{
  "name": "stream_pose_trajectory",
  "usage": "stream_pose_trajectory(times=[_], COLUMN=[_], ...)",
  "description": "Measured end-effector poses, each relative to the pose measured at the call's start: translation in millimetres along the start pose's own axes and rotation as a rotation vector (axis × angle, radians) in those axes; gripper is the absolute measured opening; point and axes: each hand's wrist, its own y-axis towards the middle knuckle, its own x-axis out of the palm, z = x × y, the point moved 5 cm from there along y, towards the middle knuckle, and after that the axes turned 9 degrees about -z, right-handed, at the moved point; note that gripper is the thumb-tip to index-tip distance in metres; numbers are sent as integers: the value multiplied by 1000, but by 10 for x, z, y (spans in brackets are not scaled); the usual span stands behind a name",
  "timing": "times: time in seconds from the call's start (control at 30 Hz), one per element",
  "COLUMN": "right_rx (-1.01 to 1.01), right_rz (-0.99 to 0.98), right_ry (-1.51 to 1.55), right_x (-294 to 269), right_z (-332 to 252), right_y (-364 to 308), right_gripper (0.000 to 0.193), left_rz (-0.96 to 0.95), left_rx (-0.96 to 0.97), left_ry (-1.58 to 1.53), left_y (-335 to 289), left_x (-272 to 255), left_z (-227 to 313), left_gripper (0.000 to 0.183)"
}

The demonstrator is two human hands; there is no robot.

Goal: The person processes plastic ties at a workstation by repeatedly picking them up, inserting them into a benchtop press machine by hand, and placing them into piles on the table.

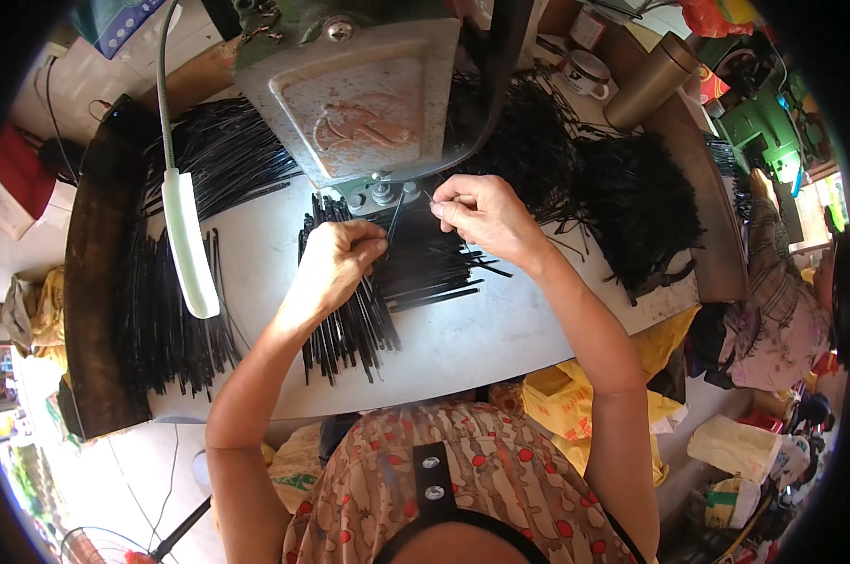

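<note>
At ten o'clock, your left hand (338,261) pinches one thin dark strip (396,216), its lower end hidden; uncountable black strips (350,329) lie below. At one, your right hand (481,214) pinches one thin piece (429,196), mostly hidden. Beyond: one mug (587,75), one flask (654,83), contents unseen.

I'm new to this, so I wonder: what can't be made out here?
In the head view:
Right hand: the piece it pinches is too small to identify.
Left hand: its grip hides the near end of the thin strip.
Metal machine: its top is cut off by the upper edge.
Black strips at the back: partly hidden behind the machine.
</note>
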Motion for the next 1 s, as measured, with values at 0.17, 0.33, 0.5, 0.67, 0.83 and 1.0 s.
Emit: stream_pose_trajectory(times=[0.17,0.33,0.5,0.67,0.83,1.0], right_rx=[69,74,57,-11,-33,-42], right_rz=[4,68,165,205,303,325], right_ry=[238,473,678,894,923,900], right_x=[40,53,98,190,216,251], right_z=[21,76,108,99,64,74], right_y=[-5,23,68,144,164,158], right_gripper=[13,14,12,13,13,13], left_rz=[9,163,-58,-20,133,172], left_rx=[-13,359,-1,-40,25,160], left_ry=[-19,249,-215,-586,-400,-283], left_y=[-16,-70,-193,-252,-136,29], left_x=[-1,-54,-71,-59,-114,-146], left_z=[-28,110,132,58,64,-44], left_gripper=[15,13,15,16,21,25])
